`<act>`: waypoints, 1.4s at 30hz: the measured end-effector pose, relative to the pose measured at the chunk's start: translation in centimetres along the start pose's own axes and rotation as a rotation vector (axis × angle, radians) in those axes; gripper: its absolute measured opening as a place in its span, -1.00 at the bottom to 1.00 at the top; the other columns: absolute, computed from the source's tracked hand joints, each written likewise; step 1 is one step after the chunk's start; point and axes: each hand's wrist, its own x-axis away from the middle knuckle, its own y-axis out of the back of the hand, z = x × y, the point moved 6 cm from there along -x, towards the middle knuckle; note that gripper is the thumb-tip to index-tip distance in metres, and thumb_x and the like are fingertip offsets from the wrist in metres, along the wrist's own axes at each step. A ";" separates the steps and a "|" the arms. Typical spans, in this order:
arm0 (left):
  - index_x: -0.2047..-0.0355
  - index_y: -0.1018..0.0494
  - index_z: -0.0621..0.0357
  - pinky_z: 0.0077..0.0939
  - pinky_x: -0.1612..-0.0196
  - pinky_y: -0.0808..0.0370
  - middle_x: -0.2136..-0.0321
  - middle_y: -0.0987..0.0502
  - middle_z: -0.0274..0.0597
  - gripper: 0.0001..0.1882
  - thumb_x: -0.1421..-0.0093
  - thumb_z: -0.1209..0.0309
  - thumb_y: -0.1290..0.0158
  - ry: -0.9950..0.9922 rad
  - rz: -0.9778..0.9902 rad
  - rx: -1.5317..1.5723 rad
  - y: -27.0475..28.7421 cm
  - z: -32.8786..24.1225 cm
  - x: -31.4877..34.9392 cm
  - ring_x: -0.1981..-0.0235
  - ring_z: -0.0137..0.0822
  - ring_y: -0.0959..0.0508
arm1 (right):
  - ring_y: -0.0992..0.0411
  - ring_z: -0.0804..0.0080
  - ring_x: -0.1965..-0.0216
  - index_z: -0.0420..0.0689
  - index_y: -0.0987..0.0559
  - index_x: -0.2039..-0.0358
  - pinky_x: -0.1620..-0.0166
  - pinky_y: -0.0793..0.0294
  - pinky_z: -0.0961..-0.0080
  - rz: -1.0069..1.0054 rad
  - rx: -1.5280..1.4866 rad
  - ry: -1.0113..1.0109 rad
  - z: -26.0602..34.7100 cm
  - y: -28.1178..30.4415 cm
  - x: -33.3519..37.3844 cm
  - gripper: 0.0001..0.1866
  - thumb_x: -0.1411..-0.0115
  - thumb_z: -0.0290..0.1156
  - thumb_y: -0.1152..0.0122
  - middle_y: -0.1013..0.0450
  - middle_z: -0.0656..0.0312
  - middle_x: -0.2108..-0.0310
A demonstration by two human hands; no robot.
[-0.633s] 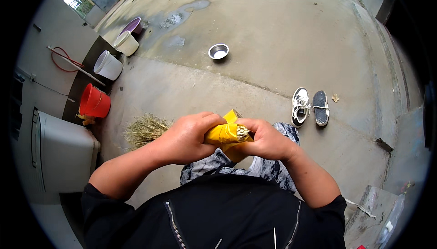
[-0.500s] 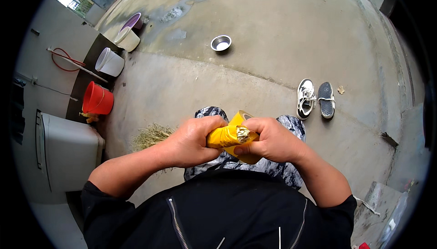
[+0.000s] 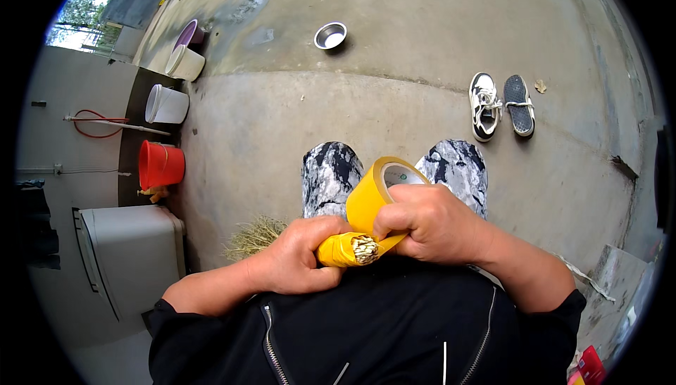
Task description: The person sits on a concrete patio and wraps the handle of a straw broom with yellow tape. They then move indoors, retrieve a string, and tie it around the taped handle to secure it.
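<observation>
My left hand point(image 3: 301, 255) is wrapped round the yellow-taped end of a bundle of dry stalks, like a broom handle point(image 3: 338, 251). Its cut stalk ends point(image 3: 364, 249) show in the open tip. Beyond my left forearm, bushy straw point(image 3: 255, 237) sticks out; its join to the handle is hidden by my arm. Just right of the handle, my right hand point(image 3: 440, 223) is closed on a roll of wide yellow tape point(image 3: 367, 198), thumb and fingers at its near edge. A strip of tape runs from beneath those fingers to the wrapped handle. Both hands are over my lap.
A steel bowl point(image 3: 330, 36) lies on the concrete ahead. To the right sit a white-and-black shoe point(image 3: 485, 107) and an overturned one point(image 3: 520, 105). Along the left wall stand a red bucket point(image 3: 161, 165), pale buckets point(image 3: 167, 105), a purple basin point(image 3: 189, 35) and a white appliance point(image 3: 130, 258).
Both hands have come closer to my body, and the taped handle is lower. The tape roll has turned upward, showing its white core. My view has shifted, and both knees are now visible.
</observation>
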 end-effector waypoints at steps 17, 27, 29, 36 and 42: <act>0.25 -0.48 0.22 -0.52 0.54 -0.41 0.53 -0.51 -0.17 -0.62 0.09 0.36 -0.28 -0.503 -0.055 -0.065 4.3 -7.6 0.5 0.59 -0.27 -0.50 | -0.37 0.22 0.49 -0.04 -0.45 0.27 0.46 -0.40 0.40 0.108 -0.189 0.031 6.3 2.4 -0.7 -0.73 0.04 -0.41 -0.23 -0.26 0.15 0.55; 0.44 -0.37 0.22 -0.41 0.56 -0.40 0.54 -0.47 -0.09 -0.79 -0.08 0.33 -0.09 -0.583 0.019 0.095 2.7 -12.5 2.5 0.62 -0.17 -0.45 | -0.29 0.35 0.60 -0.08 -0.54 0.41 0.58 -0.25 0.47 -0.011 -0.044 0.255 12.8 4.3 1.2 -0.84 0.08 -0.48 -0.14 -0.22 0.24 0.61; 0.45 -0.37 0.23 -0.45 0.59 -0.40 0.57 -0.47 -0.09 -0.80 -0.07 0.37 -0.12 -0.648 -0.028 0.114 2.5 -12.4 2.6 0.65 -0.20 -0.45 | -0.27 0.37 0.61 -0.06 -0.54 0.42 0.59 -0.24 0.48 0.002 -0.030 0.263 13.0 4.2 1.3 -0.85 0.08 -0.47 -0.14 -0.20 0.26 0.63; 0.42 -0.36 0.25 -0.45 0.70 -0.29 0.58 -0.44 -0.11 -0.78 -0.19 0.30 0.02 -0.851 -0.041 0.045 2.1 -13.1 2.9 0.70 -0.23 -0.40 | -0.23 0.42 0.65 0.04 -0.55 0.49 0.63 -0.18 0.51 -0.066 -0.019 0.246 13.4 4.1 1.2 -0.90 0.09 -0.45 -0.17 -0.15 0.31 0.66; 0.44 -0.35 0.27 -0.46 0.71 -0.30 0.59 -0.44 -0.10 -0.80 -0.23 0.36 0.06 -0.923 -0.105 0.063 2.2 -13.3 2.9 0.71 -0.25 -0.40 | -0.22 0.42 0.69 0.03 -0.55 0.57 0.67 -0.15 0.51 -0.035 -0.036 0.232 13.6 4.5 1.2 -0.93 0.12 -0.47 -0.22 -0.13 0.31 0.70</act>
